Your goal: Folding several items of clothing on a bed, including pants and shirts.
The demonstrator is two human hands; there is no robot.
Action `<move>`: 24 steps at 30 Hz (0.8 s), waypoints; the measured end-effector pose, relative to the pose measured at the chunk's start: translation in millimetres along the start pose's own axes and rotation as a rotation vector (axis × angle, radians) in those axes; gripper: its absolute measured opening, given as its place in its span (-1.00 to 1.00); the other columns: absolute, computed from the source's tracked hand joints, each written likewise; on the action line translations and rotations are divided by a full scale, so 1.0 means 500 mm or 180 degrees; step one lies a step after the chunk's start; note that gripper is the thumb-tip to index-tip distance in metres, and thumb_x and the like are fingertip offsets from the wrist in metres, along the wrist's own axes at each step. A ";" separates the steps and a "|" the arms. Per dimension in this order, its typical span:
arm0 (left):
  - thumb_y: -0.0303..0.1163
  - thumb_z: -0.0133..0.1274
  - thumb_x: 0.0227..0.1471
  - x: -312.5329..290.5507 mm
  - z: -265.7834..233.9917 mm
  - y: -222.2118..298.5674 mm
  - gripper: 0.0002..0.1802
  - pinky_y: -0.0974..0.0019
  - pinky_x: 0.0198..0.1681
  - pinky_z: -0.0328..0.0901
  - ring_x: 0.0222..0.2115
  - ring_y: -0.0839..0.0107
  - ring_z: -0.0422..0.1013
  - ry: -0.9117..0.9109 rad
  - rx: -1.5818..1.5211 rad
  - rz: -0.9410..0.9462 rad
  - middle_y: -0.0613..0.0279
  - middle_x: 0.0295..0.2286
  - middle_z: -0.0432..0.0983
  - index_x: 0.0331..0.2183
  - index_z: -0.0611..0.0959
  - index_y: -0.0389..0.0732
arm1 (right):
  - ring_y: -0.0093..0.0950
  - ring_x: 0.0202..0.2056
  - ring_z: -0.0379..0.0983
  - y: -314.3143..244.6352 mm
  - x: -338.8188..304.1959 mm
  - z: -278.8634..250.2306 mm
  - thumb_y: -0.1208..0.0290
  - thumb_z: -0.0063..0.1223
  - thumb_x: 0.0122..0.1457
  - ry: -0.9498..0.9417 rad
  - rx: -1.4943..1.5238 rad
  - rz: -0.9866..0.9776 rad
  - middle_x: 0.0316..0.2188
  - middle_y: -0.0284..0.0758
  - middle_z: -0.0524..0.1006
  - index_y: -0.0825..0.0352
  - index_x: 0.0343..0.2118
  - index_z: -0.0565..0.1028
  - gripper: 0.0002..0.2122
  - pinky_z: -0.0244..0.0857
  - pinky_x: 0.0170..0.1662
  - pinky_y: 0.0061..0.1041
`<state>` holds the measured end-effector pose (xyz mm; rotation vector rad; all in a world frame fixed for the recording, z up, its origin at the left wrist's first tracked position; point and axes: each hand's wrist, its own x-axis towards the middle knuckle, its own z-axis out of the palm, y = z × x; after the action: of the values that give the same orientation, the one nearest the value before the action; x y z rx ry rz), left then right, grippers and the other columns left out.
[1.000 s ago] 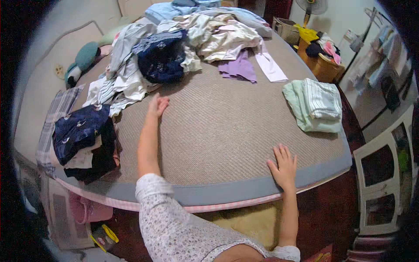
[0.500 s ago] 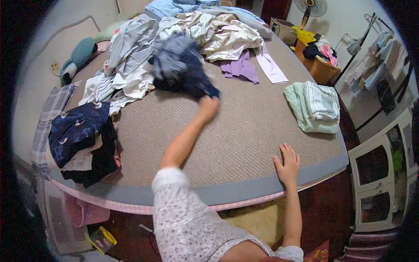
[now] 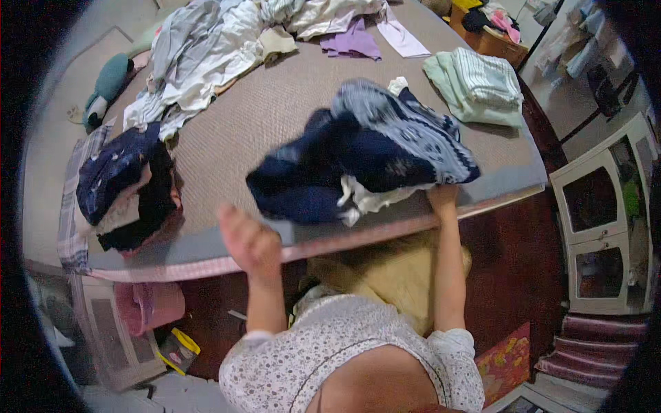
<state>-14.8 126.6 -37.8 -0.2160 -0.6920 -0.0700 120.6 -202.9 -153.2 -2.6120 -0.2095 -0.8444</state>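
Note:
A navy garment (image 3: 317, 165) with a white-and-grey patterned part lies bunched at the near side of the bed, a bit of white cloth (image 3: 379, 198) showing from under it. My right hand (image 3: 443, 196) grips its near right edge, the fingertips covered by the fabric. Left of the garment and apart from it, my left hand (image 3: 253, 241) is raised over the bed's near edge; motion smears its fingers, and no cloth shows in it.
Whitish clothes (image 3: 213, 62) are heaped at the far left, near a purple garment (image 3: 352, 41). Folded green and striped clothes (image 3: 475, 86) lie at the right. Dark clothes (image 3: 131, 179) are stacked at the left edge. A pink bin (image 3: 155, 306) stands below; a white cabinet (image 3: 602, 220) is at right.
The navy garment has come from the far heap to the bed's near side. My left hand has drawn back from it toward me. My right hand has moved from the bare mat onto the garment's edge.

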 end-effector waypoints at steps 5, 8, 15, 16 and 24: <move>0.04 -0.22 -0.16 0.141 0.012 -0.032 -0.50 0.09 -0.14 0.03 -0.12 0.24 0.12 -0.0563 0.3554 -0.0799 0.11 -0.19 0.24 -0.20 0.37 -0.03 | -0.49 -0.41 0.27 -0.089 -0.054 -0.115 0.55 -0.06 -0.26 0.0391 0.3104 0.1034 -0.49 -0.31 0.34 0.42 -0.50 0.33 -0.83 0.15 -0.35 -0.55; 0.18 -0.05 -0.42 0.118 -0.033 -0.085 -0.27 -0.05 -0.05 -0.18 -0.02 0.11 -0.05 -0.2514 0.7340 -0.2486 -0.02 -0.07 0.03 -0.17 0.36 -0.04 | -0.59 -0.48 0.28 -0.189 -0.041 -0.246 0.55 -0.03 -0.28 0.1208 0.4724 0.2952 -0.60 -0.38 0.36 0.41 -0.58 0.34 -0.87 0.16 -0.43 -0.59; -0.42 0.07 -0.56 0.076 -0.089 -0.072 -0.65 0.17 -0.25 0.11 -0.40 0.22 0.29 -0.1950 0.8362 -0.0469 0.15 -0.50 0.36 -0.49 0.47 -0.18 | -0.61 -0.72 0.27 -0.273 -0.012 -0.466 0.51 -0.02 -0.27 -0.0293 0.1512 0.0054 -0.81 -0.33 0.30 0.35 -0.67 0.33 -0.92 0.12 -0.63 -0.57; -0.51 0.04 -0.59 0.108 -0.057 -0.084 -0.71 0.23 -0.33 0.17 -0.48 0.24 0.32 -0.1858 0.8187 0.0387 0.20 -0.59 0.37 -0.56 0.47 -0.20 | -0.61 -0.73 0.26 -0.262 -0.002 -0.482 0.51 -0.01 -0.27 0.0025 0.1273 -0.0026 -0.81 -0.30 0.30 0.35 -0.67 0.33 -0.91 0.11 -0.63 -0.57; -0.57 -0.07 -0.40 0.401 0.114 -0.123 -0.70 0.25 -0.48 0.22 -0.50 0.11 0.32 -0.3115 0.8681 0.0594 0.08 -0.56 0.38 -0.43 0.45 -0.17 | -0.58 -0.51 0.33 -0.161 0.142 -0.662 0.31 -0.10 -0.08 0.1640 -0.0094 0.0858 -0.60 -0.26 0.42 0.39 -0.40 0.39 -0.75 0.17 -0.43 -0.56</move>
<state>95.3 80.5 143.9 2.4437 -1.1186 1.2029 -18.7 -261.3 160.2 -2.2778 0.2904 -1.3757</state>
